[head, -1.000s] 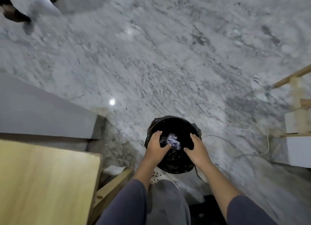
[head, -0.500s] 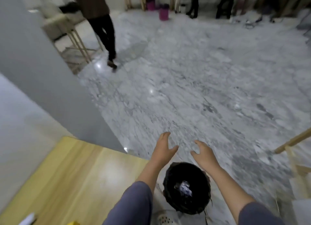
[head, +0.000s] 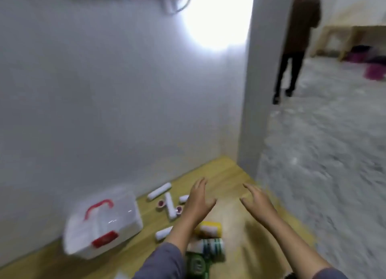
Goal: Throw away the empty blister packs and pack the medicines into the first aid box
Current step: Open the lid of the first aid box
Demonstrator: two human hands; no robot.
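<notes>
A clear first aid box [head: 102, 224] with a red handle and red latch sits closed on the wooden table [head: 229, 178] by the wall. To its right lie several white rolls [head: 159, 191] and small red-capped items [head: 161, 204]. A yellow-and-white bottle [head: 210, 228], a green-striped bottle [head: 208, 249] and a green box [head: 197, 266] lie nearer me. My left hand [head: 199, 201] hovers open over the rolls. My right hand [head: 258, 201] hovers open above bare table. Both hold nothing. The view is blurred.
A white wall [head: 104, 90] backs the table, ending in a corner pillar [head: 250, 111]. To the right lies marble floor [head: 323, 164], where a person in dark clothes [head: 296, 49] walks away. Pink bins [head: 373, 72] stand far right.
The blister packs left my hands into the black bin. My view then swung up and left from the bin to the table, and both empty hands moved over it.
</notes>
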